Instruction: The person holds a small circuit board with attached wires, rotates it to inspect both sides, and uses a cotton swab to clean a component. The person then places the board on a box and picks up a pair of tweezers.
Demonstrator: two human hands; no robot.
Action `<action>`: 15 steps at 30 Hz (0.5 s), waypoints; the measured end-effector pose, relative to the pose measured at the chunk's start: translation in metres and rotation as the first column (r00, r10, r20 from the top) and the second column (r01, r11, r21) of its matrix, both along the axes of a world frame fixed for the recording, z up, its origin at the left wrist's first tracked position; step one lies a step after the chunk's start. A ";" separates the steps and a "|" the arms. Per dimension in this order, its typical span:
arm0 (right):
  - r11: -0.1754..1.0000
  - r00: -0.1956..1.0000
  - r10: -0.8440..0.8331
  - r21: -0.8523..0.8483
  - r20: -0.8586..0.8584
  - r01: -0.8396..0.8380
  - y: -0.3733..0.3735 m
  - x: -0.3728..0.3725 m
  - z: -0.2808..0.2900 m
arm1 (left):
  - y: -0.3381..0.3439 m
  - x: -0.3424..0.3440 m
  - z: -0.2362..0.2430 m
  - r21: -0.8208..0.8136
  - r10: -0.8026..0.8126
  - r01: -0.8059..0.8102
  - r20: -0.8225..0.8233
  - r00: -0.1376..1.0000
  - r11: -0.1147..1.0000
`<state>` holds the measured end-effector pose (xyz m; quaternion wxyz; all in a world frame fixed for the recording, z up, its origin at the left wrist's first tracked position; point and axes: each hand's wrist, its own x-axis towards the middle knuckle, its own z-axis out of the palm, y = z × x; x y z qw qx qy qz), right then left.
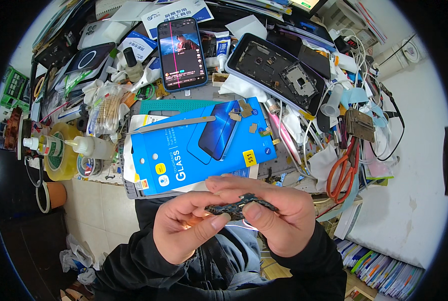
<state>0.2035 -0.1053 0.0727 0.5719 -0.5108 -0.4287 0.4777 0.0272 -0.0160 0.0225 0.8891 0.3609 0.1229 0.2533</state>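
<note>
Thin, dark, board-like part (240, 206) had an uneven outline with small shiny spots. It was pinched sideways between fingers (254, 211), seen nearly edge-on, just nearer the person than blue package (201, 144).

Seeing mostly black on the circuit board (241, 206), with tiny pale metallic flecks mixed in. Getting plain black on the jacket sleeves (314, 263) too. Totally getting hit by bright blue on the flat box (181, 175), with white lettering plus yellow patches. Spotting silver-grey on the tweezers (168, 124), teal green on the mat (184, 105), orange-red on the scissors handles (342, 163). Also noticing a vertical pink line down the dark screen of the blue-edged phone (184, 62), and near-black with a silvery patch inside the opened phone (256, 62). Catching yellow on the tape roll (69, 165), and loving those thin blue, white and green stripes along the stacked papers (379, 266).
</note>
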 end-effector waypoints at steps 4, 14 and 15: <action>1.000 1.000 0.003 0.013 0.005 -0.004 -0.001 0.001 0.000 | 0.000 -0.002 -0.003 0.005 -0.004 0.004 -0.005 1.000 1.000; 0.997 0.996 0.047 0.059 0.072 -0.051 -0.002 0.005 -0.006 | -0.003 -0.003 -0.002 -0.013 0.009 -0.010 -0.046 0.999 1.000; 0.997 0.996 0.047 0.058 0.069 -0.051 -0.002 0.005 -0.006 | -0.003 -0.003 -0.001 -0.012 0.011 -0.011 -0.053 0.999 1.000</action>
